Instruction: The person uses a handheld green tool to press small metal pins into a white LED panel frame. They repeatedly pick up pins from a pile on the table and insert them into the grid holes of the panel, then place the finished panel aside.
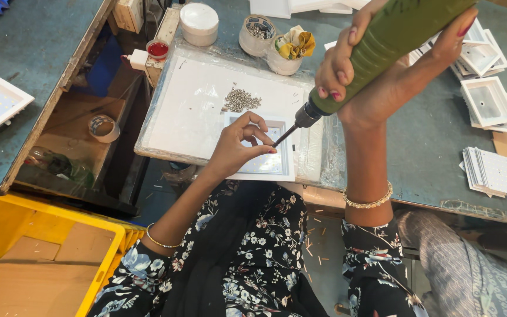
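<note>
The right hand was wrapped tight around a green driver, held at a slant with its bit tip down on the white panel. The left hand rested on that panel, thumb and fingers pinched together right at the bit tip; whether a screw sat between them could not be told. The panel lay at the near edge of the desk, on a white mat. A heap of screws lay on the mat just behind the panel. Judging by this, fastening of this panel was under way, not finished. More white panels were stacked at the desk's right edge; whether those were already fastened could not be told.
</note>
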